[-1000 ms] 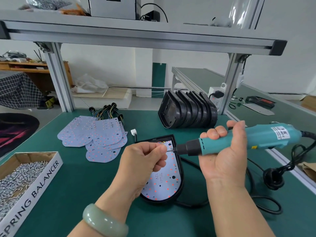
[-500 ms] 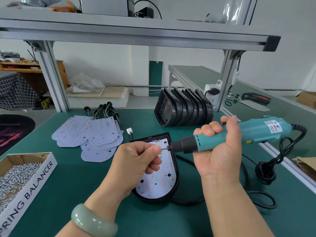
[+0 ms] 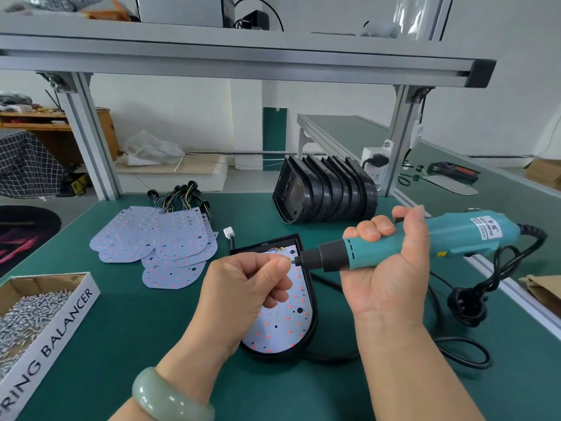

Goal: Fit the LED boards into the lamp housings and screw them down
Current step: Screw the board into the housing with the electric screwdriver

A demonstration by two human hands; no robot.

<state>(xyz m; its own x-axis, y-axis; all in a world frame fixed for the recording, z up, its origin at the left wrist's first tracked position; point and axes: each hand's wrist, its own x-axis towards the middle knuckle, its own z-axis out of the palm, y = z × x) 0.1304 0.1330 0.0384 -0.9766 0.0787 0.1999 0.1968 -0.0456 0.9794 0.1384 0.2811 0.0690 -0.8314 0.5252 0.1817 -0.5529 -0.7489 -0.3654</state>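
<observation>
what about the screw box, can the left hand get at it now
Probably yes: the screw box lies open left of the left hand, only bare mat between, though its fingers pinch a screw at the electric screwdriver tip.

We find bare tabletop (image 3: 136, 329) between the screw box (image 3: 69, 317) and the lamp housing (image 3: 273, 356). The coiled screwdriver cord (image 3: 467, 305) clutters our right.

We are seeing a teal screwdriver (image 3: 394, 247) with a black nose, pale lilac LED boards (image 3: 151, 238) dotted red at far left, black housings (image 3: 331, 192) far right, a dark green bench (image 3: 127, 344), a jade-green bangle (image 3: 170, 399) nearest
</observation>
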